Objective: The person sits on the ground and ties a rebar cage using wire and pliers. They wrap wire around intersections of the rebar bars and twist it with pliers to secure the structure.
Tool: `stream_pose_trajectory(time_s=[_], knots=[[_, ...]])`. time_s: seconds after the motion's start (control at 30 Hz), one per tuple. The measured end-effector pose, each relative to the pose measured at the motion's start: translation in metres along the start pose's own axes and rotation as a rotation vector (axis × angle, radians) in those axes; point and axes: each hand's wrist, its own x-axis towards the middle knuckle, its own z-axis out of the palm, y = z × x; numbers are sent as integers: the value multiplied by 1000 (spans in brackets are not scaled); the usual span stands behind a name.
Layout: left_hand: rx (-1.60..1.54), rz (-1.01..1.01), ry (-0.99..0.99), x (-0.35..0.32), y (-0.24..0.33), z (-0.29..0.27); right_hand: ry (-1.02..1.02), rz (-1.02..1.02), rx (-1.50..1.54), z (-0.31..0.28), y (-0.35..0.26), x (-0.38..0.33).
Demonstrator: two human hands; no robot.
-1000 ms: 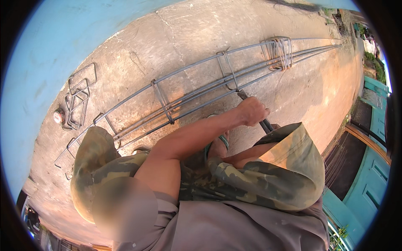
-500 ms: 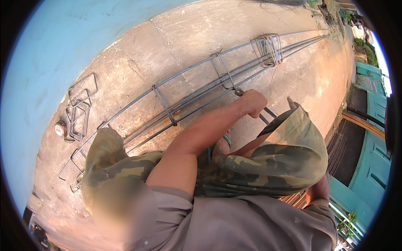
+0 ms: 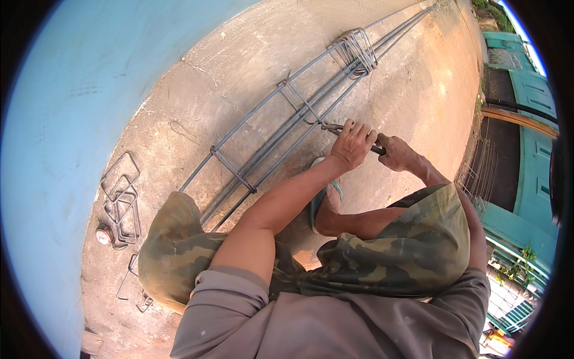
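Long-handled pincers [image 3: 335, 127] point leftward, their jaws beside a corner of a square stirrup [image 3: 299, 103] on the rebar cage [image 3: 263, 157]. My left hand [image 3: 354, 145] is closed over the pincers close behind the jaws. Farther right, my right hand [image 3: 397, 152] grips the end of a dark handle [image 3: 378, 149]. Whether the jaws hold a tie wire is too small to tell. Steel bars run diagonally through the cage, with another stirrup [image 3: 232, 170] fixed nearer my left knee.
Several bundled stirrups [image 3: 357, 51] hang on the bars at the far end. Loose bent stirrups [image 3: 122, 197] lie left beside a small round roll [image 3: 104, 234]. A blue wall [image 3: 54, 149] bounds the left. My sandalled foot [image 3: 329, 206] stands near the bars, below my hands.
My right hand has come out from behind my knee onto the handle end. My left hand now spreads over the pincers near the jaws. The view has shifted.
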Motion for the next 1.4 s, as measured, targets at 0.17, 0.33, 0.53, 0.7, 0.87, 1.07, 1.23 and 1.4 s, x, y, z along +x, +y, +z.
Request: stream_pose_trajectory(time_s=[0.17, 0.33, 0.53, 0.7, 0.87, 1.07, 1.23, 1.4], knots=[[-152, -33, -415, 9, 8, -9, -583, 320, 524, -24, -10, -2], [-317, -157, -786, 52, -9, -35, 411, -40, -381, -14, -42, -27], [-523, -412, -1184, 86, -32, -39, 512, -42, -662, -6, -34, -10], [-342, -243, -711, 45, -13, -9, 314, -16, -205, 16, 2, -4], [-148, -4, -618, 2, 1, -14, -734, 259, 1272, 32, 25, 24], [-390, -173, -1255, 41, -19, 0, -183, -46, 446, 18, 19, 7], [-613, -425, -1530, 90, -21, -16, -689, 85, 1194, 15, 39, 4], [-428, -275, -1354, 97, -31, -29, -856, 25, 1389, 20, 64, 24]])
